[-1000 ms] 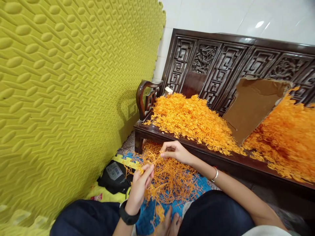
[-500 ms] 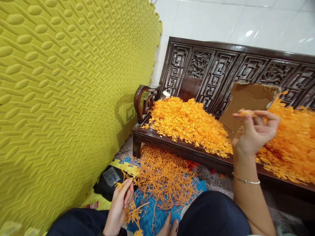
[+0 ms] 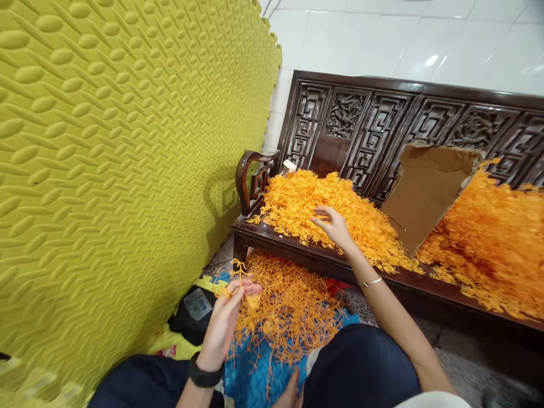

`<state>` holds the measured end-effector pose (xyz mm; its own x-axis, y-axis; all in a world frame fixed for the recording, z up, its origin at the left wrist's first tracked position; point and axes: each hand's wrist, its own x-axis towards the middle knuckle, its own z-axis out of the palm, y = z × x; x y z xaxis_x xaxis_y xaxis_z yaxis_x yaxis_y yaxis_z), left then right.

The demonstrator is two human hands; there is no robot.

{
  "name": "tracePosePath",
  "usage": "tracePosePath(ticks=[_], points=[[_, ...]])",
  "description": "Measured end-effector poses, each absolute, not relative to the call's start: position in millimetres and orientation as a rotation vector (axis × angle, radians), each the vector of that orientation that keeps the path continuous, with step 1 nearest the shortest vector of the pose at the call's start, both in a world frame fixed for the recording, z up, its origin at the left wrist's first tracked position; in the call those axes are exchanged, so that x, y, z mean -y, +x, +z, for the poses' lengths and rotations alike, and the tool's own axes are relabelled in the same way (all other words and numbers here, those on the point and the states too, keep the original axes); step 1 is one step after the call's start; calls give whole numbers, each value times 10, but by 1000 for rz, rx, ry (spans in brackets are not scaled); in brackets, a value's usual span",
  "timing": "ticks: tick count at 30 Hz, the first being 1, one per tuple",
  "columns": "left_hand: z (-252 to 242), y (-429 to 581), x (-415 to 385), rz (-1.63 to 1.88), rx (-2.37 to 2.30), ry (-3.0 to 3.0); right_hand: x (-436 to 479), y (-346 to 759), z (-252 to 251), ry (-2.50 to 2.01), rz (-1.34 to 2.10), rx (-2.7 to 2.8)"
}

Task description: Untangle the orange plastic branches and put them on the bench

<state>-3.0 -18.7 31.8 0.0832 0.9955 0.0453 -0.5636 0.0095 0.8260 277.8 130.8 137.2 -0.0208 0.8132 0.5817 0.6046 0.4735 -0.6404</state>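
Observation:
My left hand [image 3: 227,311] is closed on an orange branched plastic piece [image 3: 239,267], whose thin prongs stick up above the fingertips. More orange bits hang around those fingers; how many it holds I cannot tell. Over the front of a pile of small spidery orange plastic pieces [image 3: 297,198] on the bench seat, my right hand [image 3: 335,226] has thumb and fingers apart, with nothing visible between them. Beneath the left hand, a heap of thin orange plastic stems [image 3: 293,306] covers part of the floor mat.
A cardboard sheet [image 3: 429,187] leans on the dark carved bench [image 3: 348,141], between the left pile and a larger orange pile [image 3: 488,243]. A yellow foam mat [image 3: 127,170] stands upright at left. A black bag [image 3: 195,311] lies on the floor near the blue mat [image 3: 246,368].
My right hand has moved left from beside the cardboard to over the left pile, and its fingers have parted from an orange piece. My left hand has risen slightly to the right.

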Motion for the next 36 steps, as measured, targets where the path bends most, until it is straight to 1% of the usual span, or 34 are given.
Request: tracePosePath(ticks=[6, 10, 14, 19, 24, 29, 31, 34, 36], points=[[597, 137, 14, 1522, -579, 840, -633, 2301, 1631, -1019, 633, 2065], [720, 243, 6, 1581, -518, 801, -358, 1999, 1601, -920, 852, 2263], [799, 280, 41, 1593, -524, 803, -314, 1817, 1428, -858, 801, 2353], [759, 247, 108, 1608, -726, 927, -372, 1774, 1366, -875, 783, 2205], [669, 226, 144, 1523, -744, 1001, -347, 1763, 1415, -786, 956, 2213], [625, 255, 145, 1582, -926, 1086, -308, 1749, 1386, -835, 1126, 2336], [614, 274, 151, 1574, -940, 1087, -311, 1760, 1380, -852, 1126, 2347], [603, 300, 164, 1539, -919, 1077, -327, 1784, 1392, -874, 1121, 2279], [604, 315, 172, 1509, -910, 1080, -342, 1793, 1398, -864, 1265, 2156]])
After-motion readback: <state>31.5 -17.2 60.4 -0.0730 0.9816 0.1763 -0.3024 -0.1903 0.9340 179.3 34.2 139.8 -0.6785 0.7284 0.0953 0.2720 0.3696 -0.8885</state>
